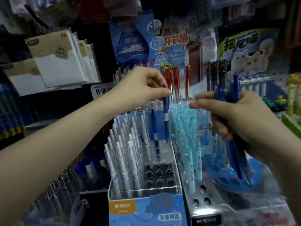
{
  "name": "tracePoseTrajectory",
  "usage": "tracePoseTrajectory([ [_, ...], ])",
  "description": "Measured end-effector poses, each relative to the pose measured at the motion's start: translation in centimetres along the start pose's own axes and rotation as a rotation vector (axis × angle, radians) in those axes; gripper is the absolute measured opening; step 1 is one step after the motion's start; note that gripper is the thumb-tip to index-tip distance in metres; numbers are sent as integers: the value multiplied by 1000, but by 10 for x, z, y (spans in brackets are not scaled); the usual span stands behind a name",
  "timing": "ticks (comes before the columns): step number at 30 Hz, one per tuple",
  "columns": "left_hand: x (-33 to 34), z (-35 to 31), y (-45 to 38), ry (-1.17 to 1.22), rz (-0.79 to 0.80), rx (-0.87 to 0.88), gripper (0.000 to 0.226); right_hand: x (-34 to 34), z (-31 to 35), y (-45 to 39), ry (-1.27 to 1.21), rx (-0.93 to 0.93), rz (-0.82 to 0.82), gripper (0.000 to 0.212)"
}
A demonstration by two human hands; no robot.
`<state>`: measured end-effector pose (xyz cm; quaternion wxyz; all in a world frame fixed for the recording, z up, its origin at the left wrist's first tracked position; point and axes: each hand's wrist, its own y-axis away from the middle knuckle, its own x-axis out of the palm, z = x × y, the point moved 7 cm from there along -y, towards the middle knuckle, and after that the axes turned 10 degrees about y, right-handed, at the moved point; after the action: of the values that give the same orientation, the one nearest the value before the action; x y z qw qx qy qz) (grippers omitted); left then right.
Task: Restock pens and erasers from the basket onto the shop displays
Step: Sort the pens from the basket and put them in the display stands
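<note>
Now L hand (145, 84) pinches 1 blue pen (166, 118); R hand (231, 111) grips bunch (232, 95).

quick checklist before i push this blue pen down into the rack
1. Left hand pinches the dark blue pen near its top: ok.
2. Pen upright over the back of the blue display box: ok.
3. Pen tip lined up with a hole: cannot tell, tip blurred behind clear plastic.
4. Free black holes at the front of the box: ok.
5. Right hand grips the spare blue pens securely: ok.
6. White pens clear of the path: ok.
</note>
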<state>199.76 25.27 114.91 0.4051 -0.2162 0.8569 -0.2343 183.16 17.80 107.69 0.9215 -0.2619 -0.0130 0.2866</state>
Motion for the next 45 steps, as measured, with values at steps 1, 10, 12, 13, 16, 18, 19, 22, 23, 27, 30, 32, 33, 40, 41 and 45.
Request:
tracePoseTrajectory([
  [1, 4, 0, 1, -63, 20, 17, 13, 0, -7, 6, -27, 23, -3, 14],
  [10, 19, 8, 0, -179, 100, 9, 13, 1, -39, 28, -216, 87, 7, 16],
  [12, 25, 12, 3, -282, 149, 6, 15, 4, -41, 29, -290, 106, 36, 16],
  [13, 26, 12, 3, -334, 155, 21, 16, 8, -41, 30, -342, 118, 69, 17],
  [16, 24, 7, 2, -468, 146, 82, 18, 26, -37, 34, -512, 158, 225, 25],
  [18, 25, 8, 0, -494, 161, 63, 17, 40, -31, 39, -621, 175, 357, 25],
  [19, 26, 11, 0, -491, 176, 34, 17, 46, -28, 41, -675, 183, 417, 25],
  [22, 32, 20, 0, -518, 234, -30, 17, 58, -21, 47, -787, 178, 536, 27],
  [23, 32, 21, 1, -513, 238, -37, 17, 61, -19, 48, -806, 175, 544, 26],
  [27, 29, 11, 9, -538, 214, -12, 20, 65, -19, 52, -724, 173, 548, 13],
  [30, 20, -17, 30, -225, 72, 48, 20, 67, -20, 55, -644, 177, 586, 17],
  [32, 27, -34, 52, 25, 147, 13, 28, 69, -18, 56, -639, 174, 583, 15],
  [33, 34, -39, 62, 67, 210, -7, 30, 70, -17, 57, -639, 168, 579, 13],
  [40, 39, -26, 84, 245, 271, -197, 20, 87, -17, 61, -656, 162, 562, 18],
  [41, 38, -24, 86, 272, 289, -214, 21, 89, -16, 62, -658, 168, 579, 17],
  [45, 22, -20, 91, 353, 321, -249, 21, 89, -15, 64, -700, 190, 614, 16],
])
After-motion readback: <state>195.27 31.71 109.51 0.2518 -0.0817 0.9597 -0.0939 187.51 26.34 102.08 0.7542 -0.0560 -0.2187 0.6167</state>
